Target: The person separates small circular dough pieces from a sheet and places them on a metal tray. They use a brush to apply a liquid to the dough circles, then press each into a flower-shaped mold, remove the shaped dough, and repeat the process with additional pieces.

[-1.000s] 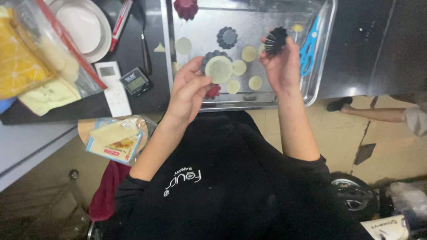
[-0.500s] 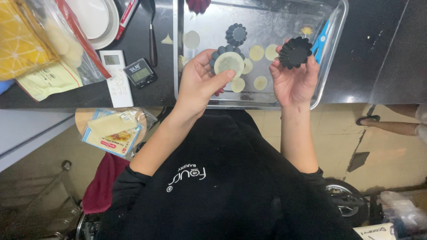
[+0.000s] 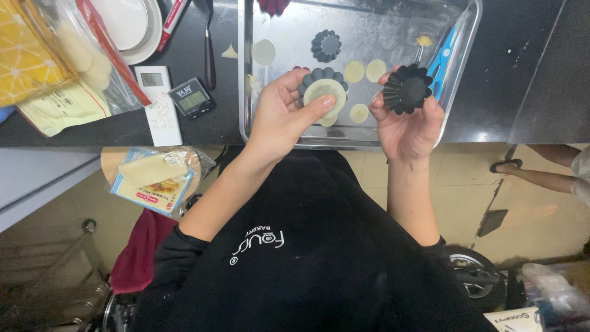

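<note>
My left hand (image 3: 279, 117) grips a dark fluted tart mould holding a pale dough disc (image 3: 324, 92), thumb pressed on the dough. My right hand (image 3: 407, 126) holds an empty dark fluted tart mould (image 3: 407, 89) by its rim. Both hands hover over the near side of a metal baking tray (image 3: 467, 55). On the tray lie another dark fluted mould (image 3: 326, 45) and several pale dough rounds (image 3: 354, 71).
A blue-handled tool (image 3: 444, 52) lies at the tray's right side. Left of the tray on the black counter (image 3: 516, 74) sit a small digital scale (image 3: 192, 97), a white remote-like device (image 3: 158, 104), a white plate (image 3: 129, 21) and plastic bags (image 3: 55, 55). Another person's foot (image 3: 534, 172) shows at right.
Both hands have drawn slightly closer to me. The right hand has turned its mould so the hollow faces the camera. The left thumb has pressed onto the dough.
</note>
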{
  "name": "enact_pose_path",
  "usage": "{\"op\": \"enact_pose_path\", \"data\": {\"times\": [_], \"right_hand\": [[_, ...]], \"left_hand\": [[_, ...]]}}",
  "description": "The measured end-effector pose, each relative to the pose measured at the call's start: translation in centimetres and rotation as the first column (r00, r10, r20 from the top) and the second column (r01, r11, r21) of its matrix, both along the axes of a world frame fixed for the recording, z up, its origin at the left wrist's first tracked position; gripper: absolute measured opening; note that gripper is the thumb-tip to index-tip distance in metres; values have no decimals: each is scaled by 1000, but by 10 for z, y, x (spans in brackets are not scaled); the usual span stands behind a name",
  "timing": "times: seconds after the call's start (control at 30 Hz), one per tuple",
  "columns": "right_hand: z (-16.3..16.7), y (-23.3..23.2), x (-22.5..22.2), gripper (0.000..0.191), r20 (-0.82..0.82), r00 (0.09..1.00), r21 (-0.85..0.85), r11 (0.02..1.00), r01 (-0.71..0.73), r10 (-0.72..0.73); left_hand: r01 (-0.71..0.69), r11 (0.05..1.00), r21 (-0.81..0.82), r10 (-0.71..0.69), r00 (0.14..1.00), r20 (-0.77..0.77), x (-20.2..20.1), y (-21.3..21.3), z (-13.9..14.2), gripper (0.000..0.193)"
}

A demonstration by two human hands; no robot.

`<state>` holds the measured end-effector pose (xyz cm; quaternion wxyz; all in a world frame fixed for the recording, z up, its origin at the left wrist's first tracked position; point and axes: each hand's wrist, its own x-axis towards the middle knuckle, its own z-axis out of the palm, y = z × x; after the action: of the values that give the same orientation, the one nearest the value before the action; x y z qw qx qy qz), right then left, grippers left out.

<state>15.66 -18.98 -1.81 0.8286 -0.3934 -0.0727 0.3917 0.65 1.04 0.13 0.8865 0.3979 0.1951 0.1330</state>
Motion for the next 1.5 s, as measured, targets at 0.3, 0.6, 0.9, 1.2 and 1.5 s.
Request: {"op": "enact_pose_path", "data": {"times": [0.3,0.6,0.9,1.2,1.5], "right_hand": [[11,-1,-3,69,9,1000,21,1000,-1,1],[11,0,-9,68,60,998,27,1000,-7,6],[37,15,-19,71,455,891,-204,972,114,-9],[75,50,-36,60,928,-20,-324,832,450,373],[60,43,-31,47,653,682,-342,932,-124,330]], "left_hand": [[-5,1000,-4,5,1000,26,4,-4,3,34],[-7,1000,23,8,1000,-23,7,-8,-4,30],[94,985,-146,-80,992,103,1,-2,-6,38],[122,988,-95,-100,971,215,-1,-13,-6,45],[261,957,122,-280,943,179,-17,-1,2,39]]}}
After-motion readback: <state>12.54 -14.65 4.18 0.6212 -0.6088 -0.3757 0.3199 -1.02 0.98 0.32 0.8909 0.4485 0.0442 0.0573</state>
